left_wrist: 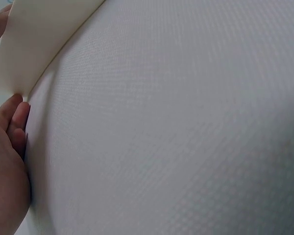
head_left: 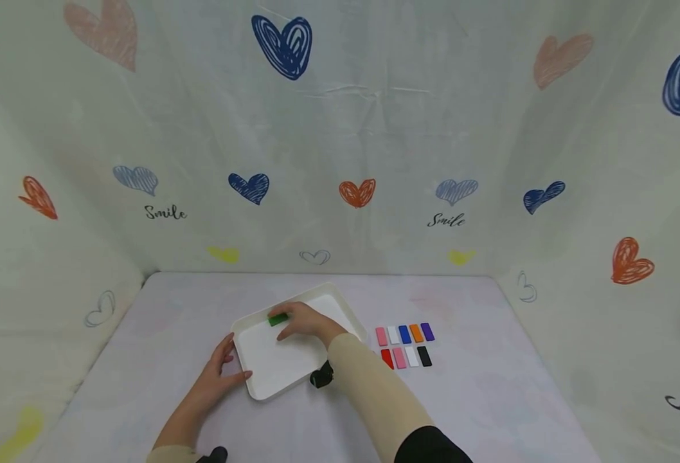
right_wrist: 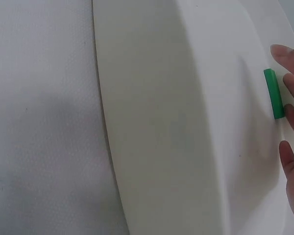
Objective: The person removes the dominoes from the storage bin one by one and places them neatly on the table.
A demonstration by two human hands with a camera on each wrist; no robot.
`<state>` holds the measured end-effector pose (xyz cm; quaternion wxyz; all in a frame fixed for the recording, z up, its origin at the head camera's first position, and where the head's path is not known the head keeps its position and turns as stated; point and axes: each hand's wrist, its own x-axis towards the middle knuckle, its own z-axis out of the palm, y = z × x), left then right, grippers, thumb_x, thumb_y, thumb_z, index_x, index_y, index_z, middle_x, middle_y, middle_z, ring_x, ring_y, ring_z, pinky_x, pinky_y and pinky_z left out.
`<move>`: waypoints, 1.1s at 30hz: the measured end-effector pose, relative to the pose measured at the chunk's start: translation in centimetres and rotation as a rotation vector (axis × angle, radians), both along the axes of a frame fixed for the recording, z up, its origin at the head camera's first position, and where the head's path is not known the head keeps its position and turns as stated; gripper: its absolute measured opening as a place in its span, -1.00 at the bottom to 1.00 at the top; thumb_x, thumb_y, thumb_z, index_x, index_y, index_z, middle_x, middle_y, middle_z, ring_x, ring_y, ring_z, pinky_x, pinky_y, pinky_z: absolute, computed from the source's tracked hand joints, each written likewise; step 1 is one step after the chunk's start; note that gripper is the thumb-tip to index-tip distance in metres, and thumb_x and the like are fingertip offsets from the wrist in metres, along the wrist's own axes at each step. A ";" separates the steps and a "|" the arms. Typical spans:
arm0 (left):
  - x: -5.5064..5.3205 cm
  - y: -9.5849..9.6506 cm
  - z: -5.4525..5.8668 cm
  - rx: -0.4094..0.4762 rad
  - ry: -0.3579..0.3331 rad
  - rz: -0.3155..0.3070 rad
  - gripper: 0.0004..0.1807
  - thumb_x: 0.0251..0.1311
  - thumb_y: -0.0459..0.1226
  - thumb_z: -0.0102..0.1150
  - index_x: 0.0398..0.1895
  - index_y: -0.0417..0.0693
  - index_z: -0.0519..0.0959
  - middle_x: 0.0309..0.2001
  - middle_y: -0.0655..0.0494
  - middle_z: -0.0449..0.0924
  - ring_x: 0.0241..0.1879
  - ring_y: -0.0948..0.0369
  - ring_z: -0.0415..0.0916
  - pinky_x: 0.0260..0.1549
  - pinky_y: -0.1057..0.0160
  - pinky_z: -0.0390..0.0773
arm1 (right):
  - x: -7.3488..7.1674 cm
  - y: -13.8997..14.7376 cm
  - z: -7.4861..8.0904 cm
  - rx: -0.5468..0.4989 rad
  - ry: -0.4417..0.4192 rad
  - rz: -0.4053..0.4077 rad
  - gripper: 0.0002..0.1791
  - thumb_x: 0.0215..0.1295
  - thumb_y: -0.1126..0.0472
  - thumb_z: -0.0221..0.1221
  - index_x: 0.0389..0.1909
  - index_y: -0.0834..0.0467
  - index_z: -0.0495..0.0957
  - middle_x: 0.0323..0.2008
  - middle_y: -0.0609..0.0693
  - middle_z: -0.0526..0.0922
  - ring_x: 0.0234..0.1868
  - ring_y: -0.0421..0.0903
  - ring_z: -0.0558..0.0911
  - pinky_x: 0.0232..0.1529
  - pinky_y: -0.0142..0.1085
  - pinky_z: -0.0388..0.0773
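Note:
A white shallow tray (head_left: pixel 285 376) lies at an angle on the table. Inside it, a small green bar (head_left: pixel 278 319) sits against the far left part, near the rim. The right hand (head_left: pixel 305 321) reaches over the tray, its fingertips touching the bar while the thumb stays apart. In the right wrist view, the green bar (right_wrist: pixel 274 93) lies along the base of the tray wall beside relaxed fingers. The left hand (head_left: pixel 218 379) rests against the tray's near left corner, thumb and fingers spread along its outer sides. Part of that hand (left_wrist: pixel 7 181) shows in the left wrist view.
Two rows of coloured bars lie right of the tray, among them a blue bar (head_left: pixel 405 334), an orange bar (head_left: pixel 416 333), a red bar (head_left: pixel 387 359) and a black bar (head_left: pixel 424 356). A curtain with printed hearts (head_left: pixel 375 141) surrounds the white table (head_left: pixel 490 399).

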<state>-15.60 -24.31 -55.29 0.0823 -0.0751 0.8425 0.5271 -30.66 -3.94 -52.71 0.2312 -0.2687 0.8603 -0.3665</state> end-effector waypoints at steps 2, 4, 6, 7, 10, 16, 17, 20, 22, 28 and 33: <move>0.0 0.0 0.0 0.001 0.005 0.000 0.13 0.05 -0.16 0.44 0.55 -0.08 -0.14 0.48 -0.24 0.02 0.31 -0.11 0.07 0.25 -0.29 0.10 | 0.0 -0.1 -0.1 -0.003 -0.002 0.005 -0.42 0.00 0.26 0.48 0.11 -0.05 0.61 0.22 -0.19 0.51 0.29 -0.17 0.38 0.30 -0.32 0.24; 0.1 0.1 0.1 -0.008 0.013 0.000 0.12 0.05 -0.17 0.44 0.54 -0.08 -0.13 0.48 -0.25 0.02 0.30 -0.11 0.08 0.25 -0.29 0.11 | 0.0 -0.1 -0.3 -0.006 0.000 0.011 -0.43 -0.01 0.27 0.48 0.10 -0.04 0.62 0.20 -0.19 0.52 0.27 -0.19 0.40 0.29 -0.35 0.26; 0.1 0.2 0.2 -0.017 0.017 -0.001 0.12 0.06 -0.17 0.44 0.54 -0.08 -0.13 0.48 -0.25 0.03 0.30 -0.11 0.09 0.24 -0.29 0.12 | 0.1 -0.1 -0.5 -0.010 -0.001 0.013 -0.45 -0.01 0.29 0.48 0.08 -0.04 0.63 0.16 -0.20 0.54 0.24 -0.21 0.42 0.26 -0.37 0.28; 0.1 0.2 0.2 -0.025 0.020 -0.004 0.12 0.06 -0.17 0.43 0.55 -0.08 -0.13 0.48 -0.25 0.03 0.31 -0.12 0.09 0.24 -0.29 0.13 | 0.1 -0.1 -0.5 -0.012 -0.003 0.010 -0.45 -0.01 0.29 0.48 0.07 -0.04 0.64 0.14 -0.21 0.55 0.21 -0.23 0.43 0.24 -0.38 0.30; 0.1 0.2 0.3 -0.031 0.023 -0.010 0.11 0.07 -0.16 0.42 0.54 -0.08 -0.13 0.48 -0.25 0.04 0.30 -0.11 0.10 0.25 -0.29 0.12 | 0.3 0.0 -0.6 -0.009 -0.020 -0.006 -0.47 -0.03 0.31 0.48 0.02 -0.06 0.66 0.08 -0.25 0.57 0.08 -0.27 0.47 0.14 -0.40 0.37; 0.1 0.2 0.2 -0.027 0.023 -0.007 0.11 0.07 -0.16 0.43 0.54 -0.07 -0.13 0.48 -0.22 0.04 0.30 -0.10 0.10 0.26 -0.28 0.11 | 0.5 0.2 -0.8 0.014 -0.035 0.003 -0.51 -0.01 0.36 0.46 -0.03 -0.09 0.69 -0.15 -0.30 0.57 -0.20 -0.26 0.42 -0.15 -0.43 0.41; 0.1 0.2 0.2 -0.028 0.024 -0.005 0.11 0.07 -0.16 0.43 0.55 -0.07 -0.13 0.48 -0.22 0.04 0.30 -0.10 0.10 0.26 -0.28 0.11 | 0.6 0.3 -0.9 0.016 -0.034 0.010 -0.51 -0.01 0.36 0.46 -0.03 -0.09 0.69 -0.18 -0.30 0.57 -0.22 -0.26 0.40 -0.18 -0.43 0.40; 0.1 0.2 0.2 -0.037 0.029 -0.003 0.12 0.06 -0.16 0.44 0.54 -0.07 -0.12 0.47 -0.24 0.05 0.30 -0.11 0.11 0.25 -0.30 0.13 | 0.7 0.4 -0.9 0.010 -0.037 0.022 -0.52 0.00 0.39 0.45 -0.04 -0.07 0.70 -0.24 -0.30 0.57 -0.26 -0.25 0.39 -0.25 -0.43 0.38; 0.0 0.2 0.2 -0.042 0.031 -0.005 0.11 0.06 -0.15 0.44 0.54 -0.07 -0.12 0.47 -0.25 0.05 0.30 -0.11 0.11 0.24 -0.30 0.13 | 0.8 0.5 -1.0 0.005 -0.034 0.029 -0.54 0.00 0.40 0.44 -0.06 -0.04 0.70 -0.26 -0.30 0.59 -0.28 -0.25 0.39 -0.26 -0.44 0.39; 0.1 0.1 0.3 -0.041 0.032 -0.017 0.11 0.08 -0.17 0.42 0.54 -0.10 -0.13 0.47 -0.26 0.04 0.31 -0.13 0.10 0.25 -0.29 0.13 | 1.2 0.7 -0.8 0.015 -0.023 0.071 -0.59 0.00 0.39 0.45 -0.09 0.00 0.72 -0.30 -0.29 0.60 -0.31 -0.30 0.42 -0.25 -0.47 0.42; 0.2 0.0 0.3 -0.028 0.039 -0.024 0.10 0.09 -0.19 0.41 0.54 -0.13 -0.14 0.48 -0.26 0.02 0.30 -0.12 0.08 0.26 -0.29 0.11 | 1.6 0.7 -0.8 0.020 -0.035 0.104 -0.63 0.03 0.41 0.42 -0.12 0.05 0.72 -0.37 -0.26 0.61 -0.35 -0.33 0.49 -0.26 -0.50 0.46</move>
